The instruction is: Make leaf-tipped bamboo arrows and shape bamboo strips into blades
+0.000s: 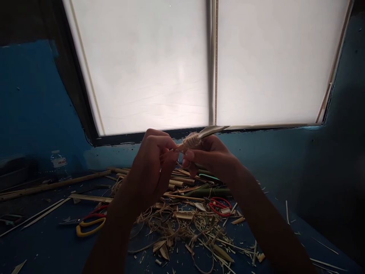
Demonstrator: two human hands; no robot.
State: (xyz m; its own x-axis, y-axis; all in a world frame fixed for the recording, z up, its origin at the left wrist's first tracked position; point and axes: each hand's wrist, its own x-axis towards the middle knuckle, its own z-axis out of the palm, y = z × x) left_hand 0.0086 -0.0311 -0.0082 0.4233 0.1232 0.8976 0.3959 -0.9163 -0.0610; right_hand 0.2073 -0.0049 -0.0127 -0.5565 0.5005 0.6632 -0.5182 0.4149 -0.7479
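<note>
A small stick wound with twine [192, 141] is held up in front of the window, above the table. A dry pointed leaf [212, 131] juts from its right end. My left hand [154, 160] is closed, its thumb and forefinger pinching the left end of the stick, perhaps with a strand of twine. Around the wound part, from below and the right, the fingers of my right hand [213, 156] are closed. Both hands are close together. My right fingertips behind the piece are partly hidden.
Tangled twine [176, 228], leaf scraps and shavings litter the blue table. Behind them lie cut bamboo pieces [176, 183]. Red-handled scissors [219, 206] are at right, yellow-handled scissors [90, 227] at left. A plastic bottle [59, 163] stands at far left, below a bright window [154, 76].
</note>
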